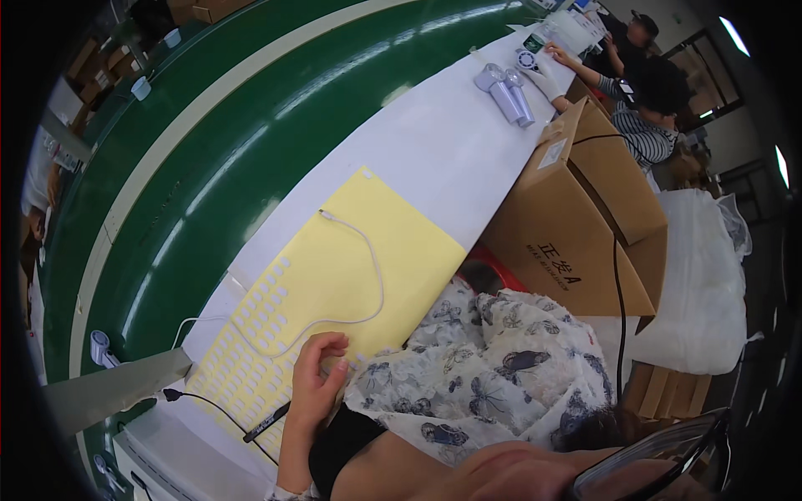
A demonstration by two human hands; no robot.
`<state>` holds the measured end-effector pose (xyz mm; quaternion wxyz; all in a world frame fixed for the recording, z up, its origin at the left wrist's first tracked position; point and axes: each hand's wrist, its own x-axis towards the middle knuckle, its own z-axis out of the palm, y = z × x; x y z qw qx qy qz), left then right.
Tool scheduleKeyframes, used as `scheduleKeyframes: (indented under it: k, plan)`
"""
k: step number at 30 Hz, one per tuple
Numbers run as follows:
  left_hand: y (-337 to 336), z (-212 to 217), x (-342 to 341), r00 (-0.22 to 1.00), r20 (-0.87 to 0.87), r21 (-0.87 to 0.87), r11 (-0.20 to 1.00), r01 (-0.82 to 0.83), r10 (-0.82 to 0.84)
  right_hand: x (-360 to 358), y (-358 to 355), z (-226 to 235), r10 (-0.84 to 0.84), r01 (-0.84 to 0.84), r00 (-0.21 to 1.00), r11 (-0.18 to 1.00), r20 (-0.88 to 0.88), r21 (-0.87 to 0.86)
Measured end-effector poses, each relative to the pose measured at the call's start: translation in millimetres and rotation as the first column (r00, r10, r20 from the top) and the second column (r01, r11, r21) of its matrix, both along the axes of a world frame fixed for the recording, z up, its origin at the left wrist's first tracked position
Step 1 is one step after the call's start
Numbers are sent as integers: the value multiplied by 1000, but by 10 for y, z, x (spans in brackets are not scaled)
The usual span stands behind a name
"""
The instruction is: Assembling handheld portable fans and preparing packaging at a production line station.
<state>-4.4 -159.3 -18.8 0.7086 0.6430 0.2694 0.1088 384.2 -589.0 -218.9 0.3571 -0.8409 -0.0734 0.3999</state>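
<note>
My left hand [317,380] is just above the near edge of a yellow sheet [401,242], its fingers loosely bent and the thumb apart from them. Nothing shows between them. Rows of small white oval stickers [261,311] cover the sheet's left part. Across the sheet curves a white charging cable [382,288], its plug end near the far edge; the hand is close to the cable's near bend but appears apart from it. Beside my left wrist lies a slim black pen-like stick [269,422]. My right hand is out of sight; patterned cloth [501,359] fills the area right of my left hand.
Pale lilac handheld fans [507,96] lie farther up the white table [418,150]. A large open cardboard box [568,225] stands at right, near a white plastic bag [697,284]. Co-workers [647,108] sit at the far end. A grey post [125,388] crosses the lower left.
</note>
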Motion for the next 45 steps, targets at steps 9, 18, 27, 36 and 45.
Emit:
scheduleKeyframes:
  k: [9, 18, 27, 36, 45]
  plan:
    - [-18, -54, 119, 1000, 26, -11, 1000, -14, 14, -166, 266, -385, 169, -167, 984, 985, 62, -28]
    - [-46, -64, 68, 997, 64, -49, 998, -51, 54, -123, 1033, -742, 398, -397, 906, 917, 143, -34]
    - [-95, -10, 56, 996, 87, 90, 995, -34, 26, 25, 1557, -898, 519, -516, 806, 852, 285, -93]
    - [-65, -184, 169, 992, 123, 246, 967, -63, 34, 593, 1743, -1062, 518, -515, 720, 845, 461, -145]
    - [-68, -245, 192, 990, 76, 47, 991, -122, 118, 249, 2855, -767, 539, -446, 687, 842, 487, -303]
